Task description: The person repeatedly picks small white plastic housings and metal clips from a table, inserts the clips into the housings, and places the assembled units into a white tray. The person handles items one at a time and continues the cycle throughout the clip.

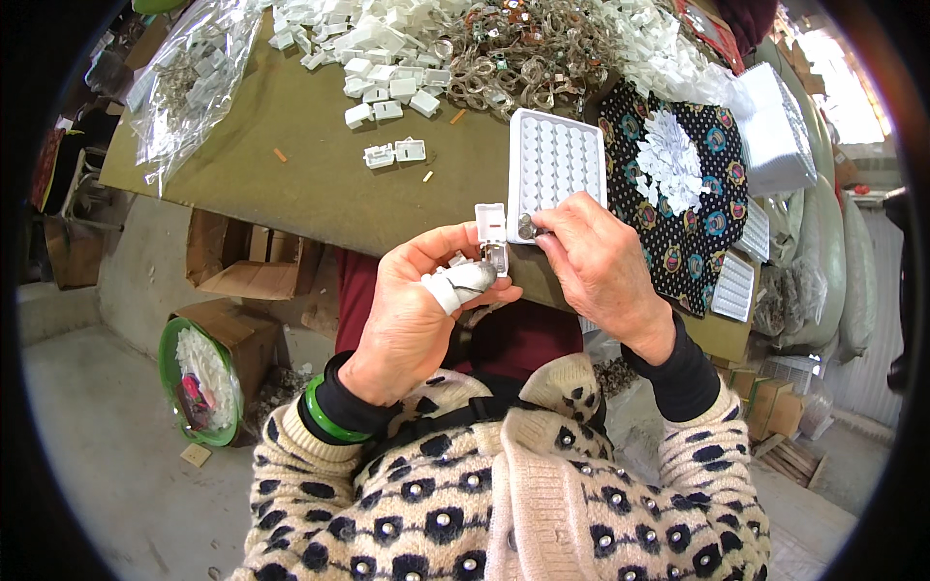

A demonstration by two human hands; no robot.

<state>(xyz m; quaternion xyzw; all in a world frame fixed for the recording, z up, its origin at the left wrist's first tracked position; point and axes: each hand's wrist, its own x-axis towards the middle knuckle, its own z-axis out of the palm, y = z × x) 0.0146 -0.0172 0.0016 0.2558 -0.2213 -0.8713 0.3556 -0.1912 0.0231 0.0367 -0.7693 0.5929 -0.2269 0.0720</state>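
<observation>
Between the thumb and fingers of my left hand (392, 295) is a small white plastic case (491, 225), its lid raised and its hollow facing up. A white wrap (444, 292) surrounds one finger of that hand, and the tip beyond it looks grey. My right hand (605, 271) is closed in a pinch just right of the case, at the near-left corner of a white dimpled tray (557, 155). Something small and dark (528, 228) shows at its fingertips; its kind is unclear. Farther off, another open white case (395, 153) lies on the table.
Across the table's (320, 174) far side spread a heap of white cases (402, 77) and a tangle of clear, brownish loops (523, 53). A clear bag (194, 87) lies left. White pieces (668, 160) rest on patterned cloth (697, 242) at right. A green basin (174, 387) stands below.
</observation>
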